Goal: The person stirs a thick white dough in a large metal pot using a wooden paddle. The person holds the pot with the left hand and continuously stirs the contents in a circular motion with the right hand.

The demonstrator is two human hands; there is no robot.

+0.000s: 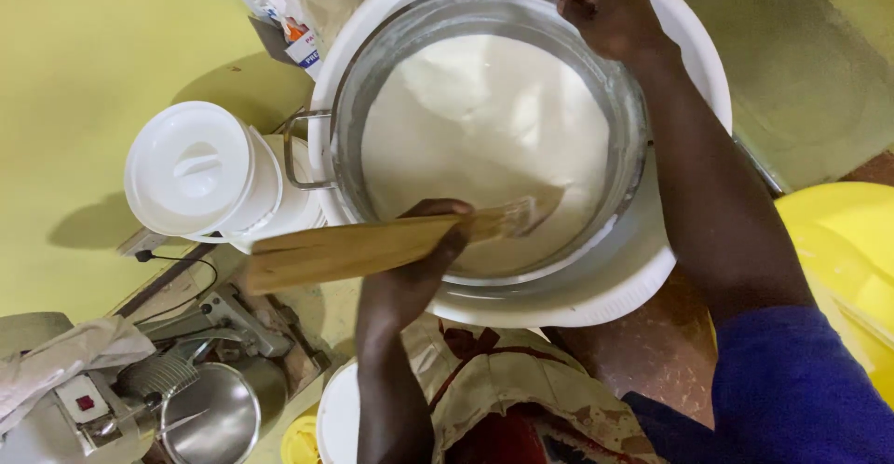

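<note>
A wide metal pot [622, 101] full of pale creamy batter [484, 138] sits on top of a large white bucket [643, 268]. My left hand [414, 273] grips a flat wooden paddle [354, 248] at its middle, with the paddle's far end dipped into the batter near the pot's front wall. My right hand [613, 12] clasps the pot's far rim, fingers curled over the edge.
A smaller white lidded bucket [200, 170] stands left of the pot by the yellow wall. Below it lie a metal bowl [209, 417], a grey machine and cloth. A yellow container [843, 259] is at the right. Paper packets sit behind the pot.
</note>
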